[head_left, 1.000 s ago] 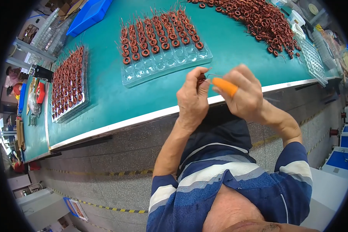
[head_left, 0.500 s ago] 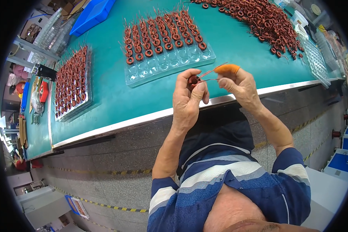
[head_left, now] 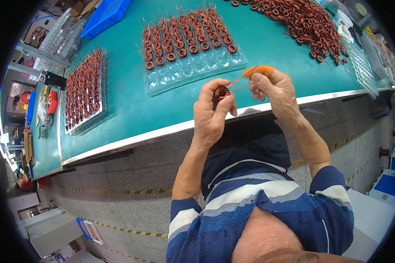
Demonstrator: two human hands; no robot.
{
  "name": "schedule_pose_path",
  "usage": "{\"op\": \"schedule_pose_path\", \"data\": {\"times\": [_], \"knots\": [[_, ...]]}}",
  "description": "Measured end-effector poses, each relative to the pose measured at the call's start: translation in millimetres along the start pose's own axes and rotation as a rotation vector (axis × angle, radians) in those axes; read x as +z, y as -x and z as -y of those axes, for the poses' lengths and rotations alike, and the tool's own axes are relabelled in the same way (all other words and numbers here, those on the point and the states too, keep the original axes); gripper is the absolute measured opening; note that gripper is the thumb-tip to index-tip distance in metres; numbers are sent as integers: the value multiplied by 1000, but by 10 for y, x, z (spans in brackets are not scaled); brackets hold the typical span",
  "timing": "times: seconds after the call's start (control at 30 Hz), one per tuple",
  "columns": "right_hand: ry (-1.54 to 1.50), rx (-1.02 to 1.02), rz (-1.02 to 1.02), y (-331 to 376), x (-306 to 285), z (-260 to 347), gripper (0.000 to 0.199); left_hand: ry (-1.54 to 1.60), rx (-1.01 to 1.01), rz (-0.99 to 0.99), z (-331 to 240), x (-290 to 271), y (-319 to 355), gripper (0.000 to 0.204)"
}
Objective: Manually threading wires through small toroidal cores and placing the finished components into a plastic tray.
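A teal-topped workbench (head_left: 131,105) with a pale front edge runs across the view above a grey speckled floor marked with striped tape. On it, a clear blister tray (head_left: 193,65) stands directly beyond the hands, its far rows filled with copper coils and its near pockets unfilled. A second tray (head_left: 83,92), fully loaded, lies well to the left; a loose heap of coils (head_left: 307,22) spreads at the far right, beside another clear tray (head_left: 360,65). A blue bin (head_left: 105,13) sits at the far left corner. Over the bench's front edge, the left hand (head_left: 213,111) pinches one wound coil (head_left: 221,92) between fingers and thumb. The right hand (head_left: 274,90), wearing an orange finger cot (head_left: 259,70), grips the coil's wire leads.
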State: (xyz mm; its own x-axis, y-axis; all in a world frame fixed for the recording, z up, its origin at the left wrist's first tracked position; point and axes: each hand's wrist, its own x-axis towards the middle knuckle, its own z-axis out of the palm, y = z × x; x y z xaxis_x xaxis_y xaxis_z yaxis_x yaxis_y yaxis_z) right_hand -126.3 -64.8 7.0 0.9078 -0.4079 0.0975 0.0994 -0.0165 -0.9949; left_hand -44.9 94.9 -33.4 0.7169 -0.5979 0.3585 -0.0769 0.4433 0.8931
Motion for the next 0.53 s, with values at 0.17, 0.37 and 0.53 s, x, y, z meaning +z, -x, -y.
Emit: {"op": "schedule_pose_path", "data": {"times": [0.17,0.37,0.53], "knots": [[-7,42,-1,-39,-37,-177,33,-1,-305,94,33,-182,20,32],[-92,202,-63,-49,-69,-137,29,-223,-196,185,-29,-81,-5,29],[87,-114,30,72,-83,28,24,103,-260,271,-3,-100,72,30]]}}
